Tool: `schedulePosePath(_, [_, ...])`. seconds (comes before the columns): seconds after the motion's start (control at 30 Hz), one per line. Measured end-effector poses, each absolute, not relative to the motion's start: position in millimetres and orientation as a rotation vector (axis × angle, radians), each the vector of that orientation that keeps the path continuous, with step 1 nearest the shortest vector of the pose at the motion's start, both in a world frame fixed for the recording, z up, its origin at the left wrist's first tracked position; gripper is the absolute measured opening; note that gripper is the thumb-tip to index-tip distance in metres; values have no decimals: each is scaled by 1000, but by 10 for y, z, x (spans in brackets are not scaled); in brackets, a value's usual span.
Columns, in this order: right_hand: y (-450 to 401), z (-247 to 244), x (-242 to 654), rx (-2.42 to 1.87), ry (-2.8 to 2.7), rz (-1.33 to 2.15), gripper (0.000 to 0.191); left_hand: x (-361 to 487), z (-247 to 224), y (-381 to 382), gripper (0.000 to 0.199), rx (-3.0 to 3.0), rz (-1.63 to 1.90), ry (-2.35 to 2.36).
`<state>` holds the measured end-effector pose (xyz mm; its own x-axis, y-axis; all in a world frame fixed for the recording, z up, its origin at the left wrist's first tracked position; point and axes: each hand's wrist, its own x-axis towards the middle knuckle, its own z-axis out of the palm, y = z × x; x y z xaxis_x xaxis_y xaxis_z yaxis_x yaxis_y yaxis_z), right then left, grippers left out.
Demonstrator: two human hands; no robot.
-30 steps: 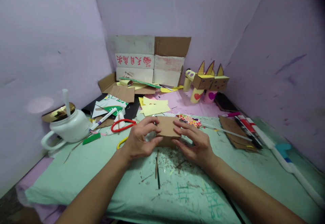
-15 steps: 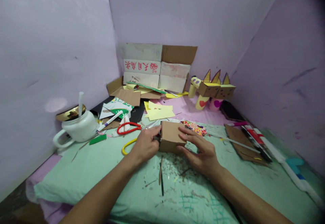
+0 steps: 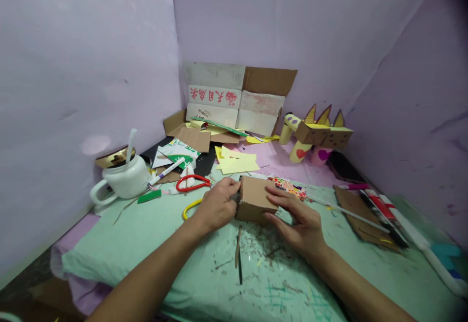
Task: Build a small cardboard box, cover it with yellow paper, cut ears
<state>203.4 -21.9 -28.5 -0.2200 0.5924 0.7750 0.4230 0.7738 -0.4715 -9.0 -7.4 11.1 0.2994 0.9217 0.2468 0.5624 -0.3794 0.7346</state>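
Note:
A small brown cardboard box sits on the green cloth in front of me. My right hand grips its right end, fingers over the top and thumb low on the front face. At the box's left end, my left hand is closed, with thumb and index finger at the edge; the inner fingertips are hidden. Behind the left hand lie red-handled scissors and a yellow handle, partly covered. A patterned red and yellow piece lies just behind the box.
On the left stands a white mug with a gold lid. Paper scraps and a folded carton lie at the back. Cardboard animal figures stand back right, near a phone. Markers and a cardboard piece lie right.
The whole view has shifted, so everything appears a little further right. Both hands stay at the cardboard box, with almost the same hold.

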Motion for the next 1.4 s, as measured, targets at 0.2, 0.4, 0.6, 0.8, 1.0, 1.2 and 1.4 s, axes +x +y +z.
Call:
schedulePosePath(0.2, [-222,-356,2042,-842,-1731,387,32,-135,128,-18,67,1700,1017,1318])
schedulePosePath(0.4, [-218,-371,2050,-835,-1723,426,32,-139,146,-69,72,1782,992,1009])
schedulePosePath(0.6, [-289,-249,2015,-867,-1727,195,27,-156,162,-100,46,1868,924,1028])
schedulePosePath(0.8, [-274,-233,2058,-814,-1806,-43,24,-119,126,-110,37,1964,1030,1069])
schedulePosePath(1.0, [-232,-232,2099,-786,-1859,-100,22,-100,114,-117,29,2099,1083,1059])
schedulePosePath(1.2, [-226,-216,2093,-789,-1865,-106,17,-103,116,-145,22,2281,1106,1049])
schedulePosePath(1.4, [-271,-191,2044,-842,-1875,-164,21,-55,112,-206,27,2538,1222,988])
